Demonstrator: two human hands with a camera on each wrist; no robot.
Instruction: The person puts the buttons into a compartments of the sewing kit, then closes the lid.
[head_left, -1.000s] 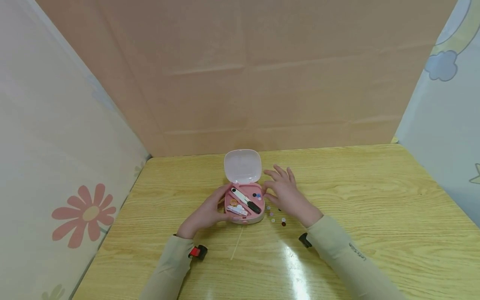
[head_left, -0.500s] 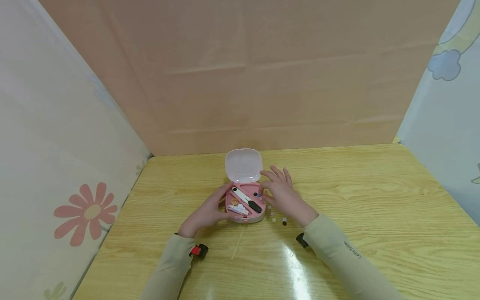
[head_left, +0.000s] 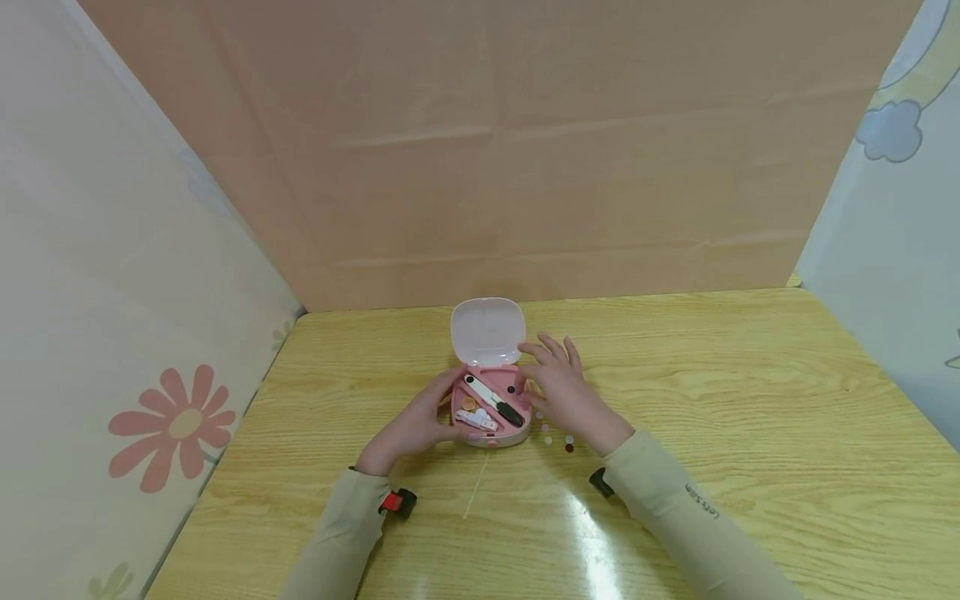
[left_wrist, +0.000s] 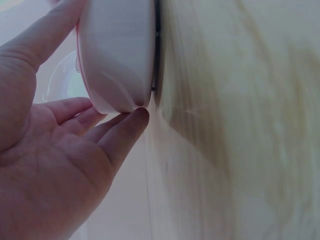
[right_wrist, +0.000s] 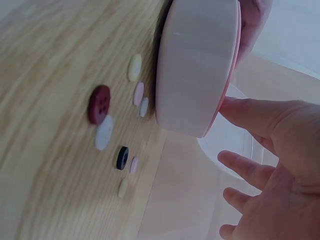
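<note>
A small pink-and-white box (head_left: 504,438), its lid (head_left: 487,330) raised, stands on the table. My left hand (head_left: 417,423) grips its left side, thumb at the front and fingers towards the back. Inside lie a white tool with a black end (head_left: 492,400), a pale marked strip (head_left: 476,421) and an orange round piece (head_left: 468,403). A dark button (head_left: 512,389) lies in the right compartment. My right hand (head_left: 567,393) reaches over that compartment, thumb (right_wrist: 245,111) at the rim and other fingers spread. Its index fingertip is hidden in the right wrist view, so anything pinched there cannot be made out.
Loose buttons lie on the table right of the box, among them a dark red button (right_wrist: 99,104), a black button (right_wrist: 122,157) and a pale yellow button (right_wrist: 135,67). A thin pale strip (head_left: 476,492) extends in front of the box. A brown backdrop (head_left: 480,167) stands behind.
My right hand has moved slightly left, from the box's right edge in over the right compartment, covering the blue and white buttons there. The left hand keeps its grip on the box.
</note>
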